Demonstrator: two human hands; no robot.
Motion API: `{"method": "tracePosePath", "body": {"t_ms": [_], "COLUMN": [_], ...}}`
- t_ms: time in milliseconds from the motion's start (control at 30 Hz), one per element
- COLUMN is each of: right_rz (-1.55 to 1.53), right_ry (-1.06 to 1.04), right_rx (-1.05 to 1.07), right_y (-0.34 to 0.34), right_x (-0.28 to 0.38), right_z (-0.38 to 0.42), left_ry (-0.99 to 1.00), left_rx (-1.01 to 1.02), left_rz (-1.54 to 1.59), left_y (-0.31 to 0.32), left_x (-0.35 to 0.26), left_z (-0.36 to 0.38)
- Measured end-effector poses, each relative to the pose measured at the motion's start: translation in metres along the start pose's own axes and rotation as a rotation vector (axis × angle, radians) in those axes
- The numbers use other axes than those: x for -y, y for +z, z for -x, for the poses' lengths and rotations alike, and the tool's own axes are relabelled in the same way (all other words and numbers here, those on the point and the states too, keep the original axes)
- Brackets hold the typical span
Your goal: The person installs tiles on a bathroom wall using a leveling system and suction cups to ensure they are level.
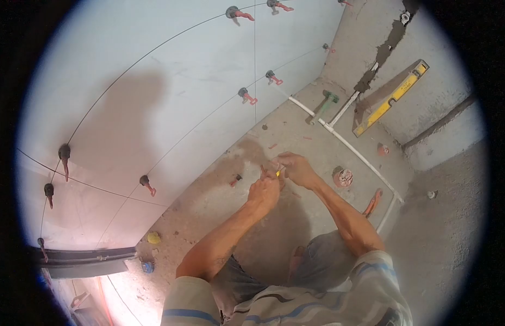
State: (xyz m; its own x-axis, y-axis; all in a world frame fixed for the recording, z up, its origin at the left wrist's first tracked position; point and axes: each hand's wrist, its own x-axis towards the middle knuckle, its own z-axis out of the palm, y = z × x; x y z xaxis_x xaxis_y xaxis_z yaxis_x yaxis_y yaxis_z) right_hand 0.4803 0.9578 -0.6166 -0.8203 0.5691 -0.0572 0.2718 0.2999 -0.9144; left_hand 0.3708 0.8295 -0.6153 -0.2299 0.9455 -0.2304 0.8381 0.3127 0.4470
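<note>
My left hand point(263, 191) and my right hand point(297, 168) meet in front of me, low over the floor. Between them shows a small yellow object point(278, 174). The left fingers are closed around it. My right fingers are bent in a pinch close beside it; what they grip is too small to make out. Left of the hands, a loose tile leveling clip point(235, 180) with a black cap and red handle lies on the floor. More such clips point(245, 95) stick out along the joints of the large pale wall tiles point(203, 70).
White pipes point(361, 155) cross the floor at right, with a green-headed hammer point(330, 98) beside them. A yellow spirit level point(391, 106) leans against the far wall. A stuffed round floor opening point(344, 176) and an orange-handled tool point(373, 202) lie right of my hands.
</note>
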Motion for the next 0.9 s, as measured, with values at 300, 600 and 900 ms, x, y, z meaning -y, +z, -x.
{"method": "tracePosePath", "body": {"t_ms": [300, 600, 900], "right_rz": [-0.206, -0.292, -0.238], "right_ry": [-0.12, 0.296, 0.05], "right_rx": [-0.106, -0.058, -0.085], "right_y": [-0.027, -0.044, -0.02], "right_x": [0.033, 0.028, 0.035], "right_z": [0.001, 0.01, 0.004], "left_ry": [-0.228, 0.159, 0.138], "left_rx": [0.175, -0.236, -0.206], "left_rz": [-0.044, 0.242, 0.108], "left_y": [0.032, -0.032, -0.033], "left_x": [0.072, 0.026, 0.004], "left_z": [-0.037, -0.004, 0.004]}}
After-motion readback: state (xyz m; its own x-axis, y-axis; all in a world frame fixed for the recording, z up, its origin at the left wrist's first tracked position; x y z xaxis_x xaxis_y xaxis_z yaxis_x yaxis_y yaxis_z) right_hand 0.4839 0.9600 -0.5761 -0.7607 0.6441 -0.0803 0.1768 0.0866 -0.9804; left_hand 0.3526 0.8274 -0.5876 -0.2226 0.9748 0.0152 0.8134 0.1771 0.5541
